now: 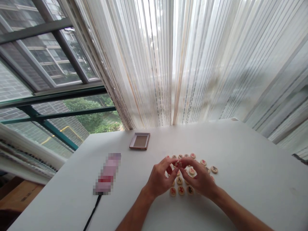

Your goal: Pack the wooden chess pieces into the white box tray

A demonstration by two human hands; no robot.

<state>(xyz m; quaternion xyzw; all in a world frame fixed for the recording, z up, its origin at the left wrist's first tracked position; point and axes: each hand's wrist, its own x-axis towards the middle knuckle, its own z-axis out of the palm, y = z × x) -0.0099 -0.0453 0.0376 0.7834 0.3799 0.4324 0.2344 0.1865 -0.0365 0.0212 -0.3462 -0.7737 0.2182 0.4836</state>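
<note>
Both my hands meet over a cluster of round xiangqi pieces on the white table. Between the fingertips of my left hand (163, 176) and my right hand (199, 173) is one xiangqi piece (178, 164) with a red character, pinched from both sides. Below the hands lie a piece with a black character (179, 180) and a front row including a red-marked piece (181, 190). Farther right rests a black-marked piece (214, 169), a little apart from the others. My fingers and palms hide part of the cluster.
An open shallow box (140, 141) stands near the table's back edge. On the left lies a blurred-out pink object (108, 175) with a black cable (94, 208) running to the front. Striped curtains (149, 64) hang behind the white table (240, 154), beside a window.
</note>
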